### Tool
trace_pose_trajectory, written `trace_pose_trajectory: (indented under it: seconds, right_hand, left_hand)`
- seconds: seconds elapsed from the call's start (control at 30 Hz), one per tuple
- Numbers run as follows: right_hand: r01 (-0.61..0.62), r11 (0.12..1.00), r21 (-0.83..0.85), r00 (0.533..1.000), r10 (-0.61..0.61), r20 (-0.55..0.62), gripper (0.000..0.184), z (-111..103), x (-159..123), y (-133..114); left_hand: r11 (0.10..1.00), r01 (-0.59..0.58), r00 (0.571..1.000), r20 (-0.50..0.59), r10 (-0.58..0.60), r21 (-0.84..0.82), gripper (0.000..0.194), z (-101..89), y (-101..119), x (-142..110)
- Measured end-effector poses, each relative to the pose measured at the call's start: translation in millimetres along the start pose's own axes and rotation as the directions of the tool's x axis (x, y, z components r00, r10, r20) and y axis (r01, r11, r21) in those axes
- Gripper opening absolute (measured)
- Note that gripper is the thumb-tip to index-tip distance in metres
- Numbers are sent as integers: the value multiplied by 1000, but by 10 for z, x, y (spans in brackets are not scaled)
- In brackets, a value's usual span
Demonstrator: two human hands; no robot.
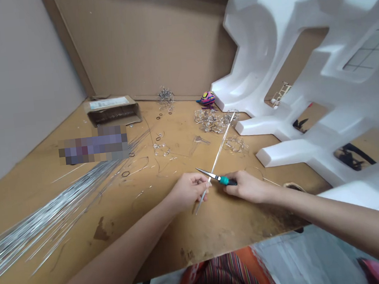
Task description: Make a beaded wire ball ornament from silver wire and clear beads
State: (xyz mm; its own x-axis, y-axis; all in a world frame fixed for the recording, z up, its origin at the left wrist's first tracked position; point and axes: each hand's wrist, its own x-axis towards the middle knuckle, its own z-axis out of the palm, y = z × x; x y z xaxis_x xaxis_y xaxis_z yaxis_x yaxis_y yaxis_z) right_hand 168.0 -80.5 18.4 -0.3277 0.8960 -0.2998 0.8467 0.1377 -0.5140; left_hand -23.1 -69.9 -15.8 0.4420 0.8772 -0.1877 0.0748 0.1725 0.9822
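Note:
Pinched in the fingers of my left hand [190, 189] is a thin, straight bundle of silvery wire [220, 149], slanting away to the upper right over the table. My right hand [248, 187] is closed around needle-nose pliers [225, 180] with a teal and black grip. Their pointed jaws reach left across the wire, just above my left fingertips; whether they touch it I cannot tell. Beyond the hands lie a tangle of bent wire pieces [212, 122] and a smaller group of bent wires [236, 145].
A long heap of straight wires [70, 204] covers the left of the brown table [146, 246]. An open cardboard box [115, 115] sits behind it. White foam packing [278, 153] borders the right side. A colourful small object [207, 98] stands near the back cardboard wall [152, 42].

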Motion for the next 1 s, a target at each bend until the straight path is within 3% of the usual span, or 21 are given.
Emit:
trace_pose_trajectory:
  seconds: [0.27,0.47,0.67,0.87,1.0]
  right_hand:
    - [31,999,-33,999,-29,44,9,-28,-8,-50]
    - [32,996,-87,999,-35,-25,9,7,11,-15]
    - [108,991,-78,992,-113,-59,14,37,61,31]
    - [93,990,-102,993,-99,-63,15,23,61,47]
    - [92,988,-124,993,-100,-64,14,-7,49,37]
  left_hand:
    - [997,-61,998,-8,61,42,11,61,17,-67]
    - [996,-77,996,-36,78,39,11,78,8,-59]
    - [995,-93,994,-48,95,39,14,55,-58,-18]
    - [997,-74,997,-19,74,29,17,57,-62,11]
    - [998,54,998,9,-54,11,20,41,-4,-3]
